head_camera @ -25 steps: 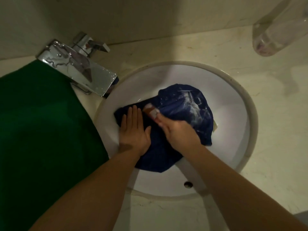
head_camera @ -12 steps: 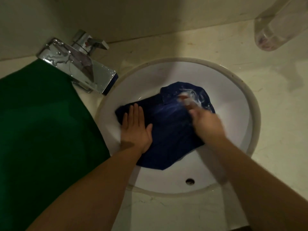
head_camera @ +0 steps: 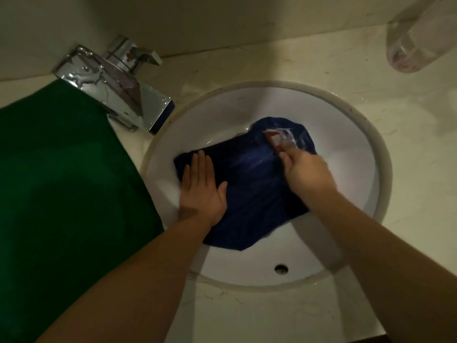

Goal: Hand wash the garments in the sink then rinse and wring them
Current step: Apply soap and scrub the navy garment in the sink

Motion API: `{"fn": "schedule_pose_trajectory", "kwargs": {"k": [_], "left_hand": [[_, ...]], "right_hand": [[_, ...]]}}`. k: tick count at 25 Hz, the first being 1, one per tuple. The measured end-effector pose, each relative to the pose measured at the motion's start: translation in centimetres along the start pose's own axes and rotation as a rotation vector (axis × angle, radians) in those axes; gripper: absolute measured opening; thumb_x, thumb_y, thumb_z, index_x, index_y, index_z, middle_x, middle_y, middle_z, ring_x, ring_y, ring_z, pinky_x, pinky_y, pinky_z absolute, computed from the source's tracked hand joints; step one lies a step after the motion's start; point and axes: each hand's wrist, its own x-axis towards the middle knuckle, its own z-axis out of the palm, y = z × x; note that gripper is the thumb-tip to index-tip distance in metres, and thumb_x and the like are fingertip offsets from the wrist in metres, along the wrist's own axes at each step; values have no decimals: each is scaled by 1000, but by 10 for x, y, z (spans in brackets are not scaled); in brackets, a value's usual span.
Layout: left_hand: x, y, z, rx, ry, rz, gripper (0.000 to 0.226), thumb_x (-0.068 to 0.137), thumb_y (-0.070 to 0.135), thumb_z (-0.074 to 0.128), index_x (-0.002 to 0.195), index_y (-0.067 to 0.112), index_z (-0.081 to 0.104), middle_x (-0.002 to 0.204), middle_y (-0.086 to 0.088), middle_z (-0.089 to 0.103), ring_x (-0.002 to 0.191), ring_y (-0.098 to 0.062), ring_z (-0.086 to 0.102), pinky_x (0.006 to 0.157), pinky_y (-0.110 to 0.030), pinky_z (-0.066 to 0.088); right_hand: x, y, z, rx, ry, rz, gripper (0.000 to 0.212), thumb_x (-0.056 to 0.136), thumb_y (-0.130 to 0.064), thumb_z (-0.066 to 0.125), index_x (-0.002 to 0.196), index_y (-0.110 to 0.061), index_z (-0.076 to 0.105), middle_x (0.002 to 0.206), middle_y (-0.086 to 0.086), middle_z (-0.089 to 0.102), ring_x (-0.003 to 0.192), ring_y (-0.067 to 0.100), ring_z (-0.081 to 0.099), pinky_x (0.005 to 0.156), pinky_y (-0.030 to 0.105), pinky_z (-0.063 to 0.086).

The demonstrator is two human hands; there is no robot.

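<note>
A dark blue garment [head_camera: 249,194] lies spread in the round white sink [head_camera: 346,115]. My left hand [head_camera: 201,191] presses flat on its left part, fingers straight and together. My right hand [head_camera: 306,173] is over the garment's far right end and holds a small pale bar of soap [head_camera: 273,139] against the cloth, where white suds show. The right hand is motion-blurred.
A chrome faucet [head_camera: 116,90] juts over the sink's left rim. A green cloth [head_camera: 61,181] covers the counter at left. A clear plastic bottle [head_camera: 420,35] lies at the top right. The overflow hole [head_camera: 281,268] sits in the sink's near wall.
My right hand slid the soap from the middle of the garment to its far right end. The left hand has stayed pressed in place.
</note>
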Motion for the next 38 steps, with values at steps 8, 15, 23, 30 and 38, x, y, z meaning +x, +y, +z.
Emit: {"fn": "schedule_pose_trajectory", "kwargs": {"k": [8,15,23,30,38], "left_hand": [[0,1,1,9,-5,-20,76,100,47,3,158,-2,-2,168,-21,-5,157,-31,-2,123,-43,-10],[1,0,3,25,11,-26,76,102,48,8,159,-3,4,168,-22,0,157,-32,3,125,-45,-3],[-2,-5,-6,119,-71,86,72,103,43,10,156,-2,25,163,-22,26,150,-34,30,121,-48,9],[2,-11,-8,12,-66,111,65,101,53,29,137,3,49,168,-21,7,155,-36,12,116,-49,25],[-1,-8,-8,29,-81,18,87,96,60,12,161,3,7,168,-22,-5,156,-35,5,113,-46,29]], "right_hand": [[13,17,0,-26,-3,47,43,110,-50,30,143,-35,54,108,19,68,91,37,64,85,44,52],[-3,-12,34,-13,-85,-297,44,108,-52,27,151,-53,36,109,18,70,92,39,68,83,48,56],[-46,-7,30,47,-107,-392,47,103,-68,24,147,-61,35,114,-1,73,109,26,69,92,38,55],[-10,2,33,-31,-40,-437,45,110,-45,35,155,-44,40,120,14,72,103,40,67,90,48,55],[-13,5,27,117,78,-485,48,105,-53,34,148,-41,54,101,19,75,84,40,71,75,47,59]]}}
